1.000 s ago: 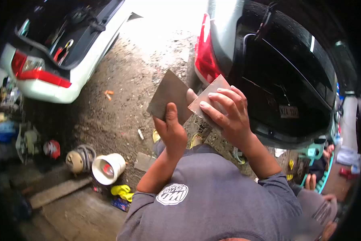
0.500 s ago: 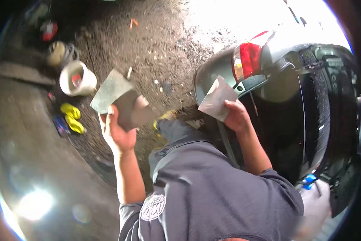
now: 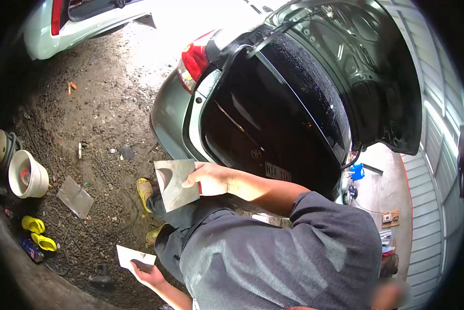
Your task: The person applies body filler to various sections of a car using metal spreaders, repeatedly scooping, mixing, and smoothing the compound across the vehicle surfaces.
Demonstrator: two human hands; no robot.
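Observation:
My right hand is closed on a flat, squarish grey plate, with the thumb over its near edge. Behind this plate are my trouser leg and the stony ground. Lower left, my left hand grips a smaller-looking pale plate, partly in shadow. Its fingers are partly hidden. A dark car stands beyond my right arm, its rear hatch raised. On the ground to the left lies another flat grey sheet.
A white bucket, yellow clogs and a dark blue container are at the left. A pale car is at the upper left. Near the corrugated wall sits a blue item.
My view has swung, bringing the raised hatch, pale car and wall into sight. My hands now appear further left and lower, with each still gripping a plate.

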